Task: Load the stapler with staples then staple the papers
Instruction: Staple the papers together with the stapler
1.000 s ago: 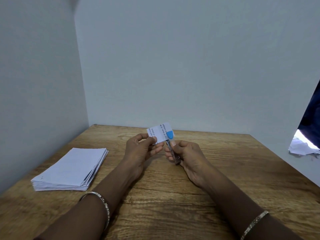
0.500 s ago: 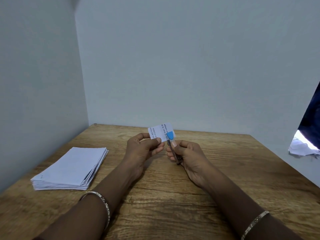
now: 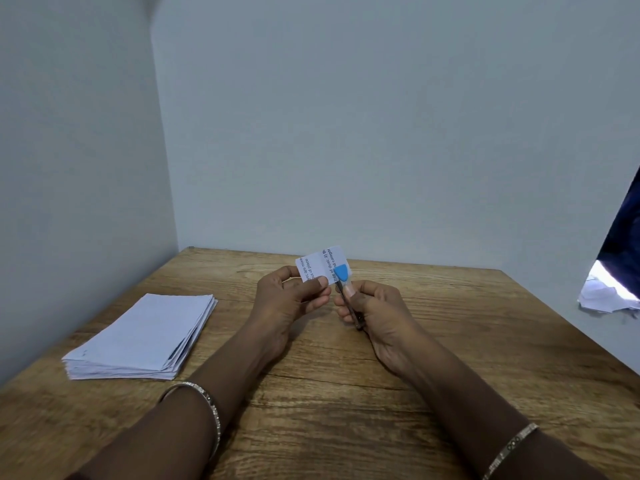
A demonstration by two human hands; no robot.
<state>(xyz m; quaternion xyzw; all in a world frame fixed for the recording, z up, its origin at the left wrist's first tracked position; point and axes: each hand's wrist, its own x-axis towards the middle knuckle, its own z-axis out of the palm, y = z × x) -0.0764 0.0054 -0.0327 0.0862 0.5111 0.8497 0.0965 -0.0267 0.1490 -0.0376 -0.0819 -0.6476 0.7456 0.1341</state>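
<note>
Left grip (image 3: 291, 299): pinching my paper (image 3: 317, 268) at its near edge.
Right grip (image 3: 377, 317): wrapped round stapler (image 3: 341, 273).
Stapler axis: away from me, blue nose beyond grip, on paper.

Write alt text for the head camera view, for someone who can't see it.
Over a wooden table, a person's left hand pinches a small printed paper slip while the right hand holds a blue-tipped stapler at the slip's edge. A stack of white papers lies at left.

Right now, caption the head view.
Left hand pinches a printed paper slip while right hand holds a blue-tipped stapler at its edge.
</note>
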